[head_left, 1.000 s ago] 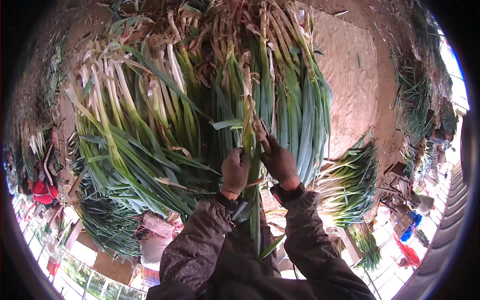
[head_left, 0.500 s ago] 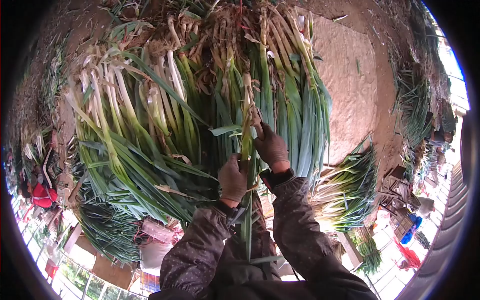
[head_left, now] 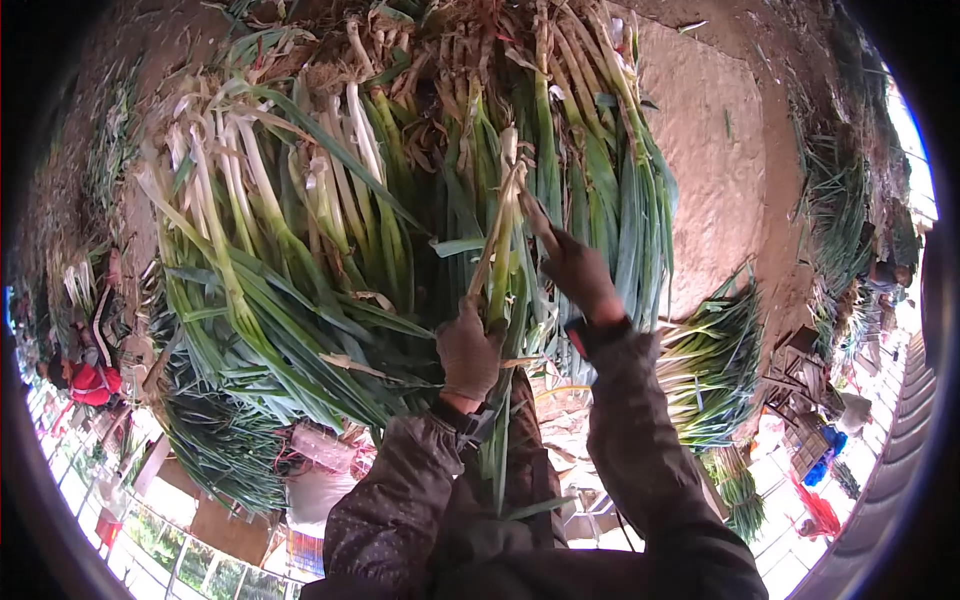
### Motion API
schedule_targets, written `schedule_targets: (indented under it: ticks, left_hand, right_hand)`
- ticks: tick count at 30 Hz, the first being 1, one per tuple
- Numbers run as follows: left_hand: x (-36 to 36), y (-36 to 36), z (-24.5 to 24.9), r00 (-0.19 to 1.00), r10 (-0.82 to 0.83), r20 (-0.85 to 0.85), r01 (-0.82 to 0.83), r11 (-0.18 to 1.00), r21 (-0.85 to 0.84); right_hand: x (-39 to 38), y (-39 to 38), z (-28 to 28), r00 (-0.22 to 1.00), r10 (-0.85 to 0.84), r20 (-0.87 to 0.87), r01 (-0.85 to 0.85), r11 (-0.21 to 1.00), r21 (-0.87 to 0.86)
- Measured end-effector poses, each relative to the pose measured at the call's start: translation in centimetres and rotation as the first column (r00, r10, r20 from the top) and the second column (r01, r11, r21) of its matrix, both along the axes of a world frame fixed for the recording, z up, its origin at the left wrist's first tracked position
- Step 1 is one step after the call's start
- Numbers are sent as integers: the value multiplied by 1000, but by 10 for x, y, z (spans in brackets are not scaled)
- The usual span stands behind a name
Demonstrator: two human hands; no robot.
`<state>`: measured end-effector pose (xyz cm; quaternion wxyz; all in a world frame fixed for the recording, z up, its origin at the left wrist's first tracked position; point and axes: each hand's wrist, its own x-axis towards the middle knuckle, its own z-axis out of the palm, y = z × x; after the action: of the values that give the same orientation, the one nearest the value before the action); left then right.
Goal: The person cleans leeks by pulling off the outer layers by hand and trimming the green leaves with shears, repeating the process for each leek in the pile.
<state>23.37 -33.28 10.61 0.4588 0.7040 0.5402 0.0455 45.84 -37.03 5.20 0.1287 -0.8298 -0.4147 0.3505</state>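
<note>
My left hand (head_left: 470,352), in a greyish-brown glove, is closed around the stalk of a green onion (head_left: 502,262). The onion stands nearly upright in view, its pale root end (head_left: 509,140) pointing away from me and its green leaves hanging toward my lap. To its right my gloved right hand (head_left: 583,277) is closed on a long brownish strip (head_left: 538,218), which looks like a dry outer leaf. The strip's far tip meets the onion just below the root end. A big heap of green onions (head_left: 610,190) lies beyond both hands, roots facing away.
More green onions (head_left: 262,215) are piled to the left. A smaller pile (head_left: 715,365) lies at the right, with a bundle (head_left: 738,495) below it. Bare ground (head_left: 705,150) shows at the upper right. A red item (head_left: 93,383) sits far left.
My right hand has moved right, away from the stalk, and the brownish strip now slants out from the onion. My left hand stays around the stalk.
</note>
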Motion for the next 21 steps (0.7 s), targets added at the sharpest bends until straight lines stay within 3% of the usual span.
schedule_targets:
  ticks: [2,4,8,9,12,14,16,20,21]
  left_hand:
    - [2,4,7,1000,14,25,-14,1000,1]
    - [0,8,4,1000,16,16,-16,1000,0]
    - [-1,10,15,999,-23,-26,22,999,-34]
    - [-4,9,16,1000,-4,3,4,999,-51]
    - [-11,2,20,995,28,97,-23,998,-61]
    - [-20,1,17,987,6,160,-6,1000,-1]
    - [-28,9,30,980,8,198,10,996,-92]
    - [-54,22,48,962,69,264,-20,982,-185]
    - [-63,27,48,967,65,245,-16,980,-197]
  right_hand:
    - [-22,-41,54,993,116,-9,-114,989,97]
    - [-52,-92,84,990,143,5,-143,989,-37]
    - [-99,-132,161,968,-120,-222,59,963,-263]
    - [-106,-134,167,963,-144,-227,97,973,-208]
    - [-112,-128,150,951,-231,-207,184,957,-223]
    - [-109,-113,133,944,-229,-238,204,971,-125]
    - [-104,-96,110,968,-157,-196,153,988,-35]
    - [-97,-42,89,960,-176,-217,181,983,6]
    - [-98,-22,94,948,-158,-277,197,973,119]
